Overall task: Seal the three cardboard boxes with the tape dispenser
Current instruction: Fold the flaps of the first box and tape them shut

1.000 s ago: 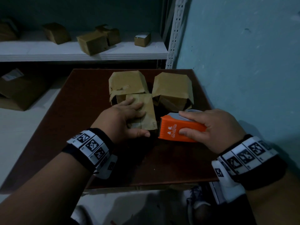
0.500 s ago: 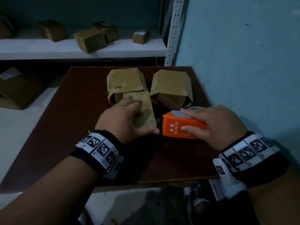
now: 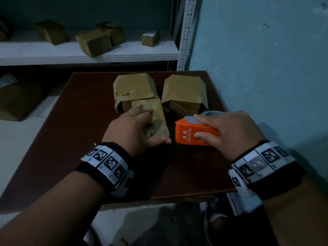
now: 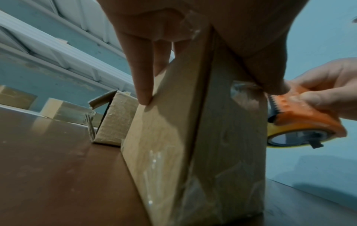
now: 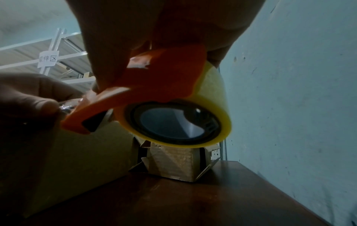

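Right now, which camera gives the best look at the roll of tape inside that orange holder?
The right wrist view: the yellowish tape roll and its dark core fill the frame under the orange dispenser. The left wrist view shows only its lower rim; the head view only a grey sliver behind the right hand.

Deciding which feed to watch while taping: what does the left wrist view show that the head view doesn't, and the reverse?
Only the left wrist view: the dispenser's serrated blade and a clear tape strip running from it to the near box.
Only the head view: all three boxes together, including the right rear box, and the shelf.
Both: the left hand holding the near box and the right hand gripping the orange tape dispenser.
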Available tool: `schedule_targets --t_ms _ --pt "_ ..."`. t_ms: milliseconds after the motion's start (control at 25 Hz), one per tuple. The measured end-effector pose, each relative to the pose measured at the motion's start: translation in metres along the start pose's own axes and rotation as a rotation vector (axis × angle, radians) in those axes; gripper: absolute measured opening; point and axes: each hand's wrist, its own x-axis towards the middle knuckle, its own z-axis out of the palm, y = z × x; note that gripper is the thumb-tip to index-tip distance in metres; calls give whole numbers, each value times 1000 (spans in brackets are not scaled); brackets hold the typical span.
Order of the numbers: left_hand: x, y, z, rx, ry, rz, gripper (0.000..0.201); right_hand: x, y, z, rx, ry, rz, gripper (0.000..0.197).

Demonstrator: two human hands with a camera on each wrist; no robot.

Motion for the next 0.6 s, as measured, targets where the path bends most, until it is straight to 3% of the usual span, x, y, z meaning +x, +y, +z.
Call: schedule_targets --t_ms 120,200,280,360,440,600 --pt "-2 -1 1 -9 19 9 84 9 -6 5 -106 -69 103 52" --pt "-5 1 0 -10 -1 -5 82 11 7 -1 -81 -96 282 44" --pt "-5 0 -1 -21 -1 -5 83 9 16 -5 62 58 376 44" --pt "-4 -2 -3 -31 -20 12 87 9 10 1 135 114 373 48" --pt "-2 -3 -6 -51 -33 4 87 11 2 13 128 54 339 53" --pt "3 1 -11 -40 -40 -41 67 13 1 28 97 -64 365 59"
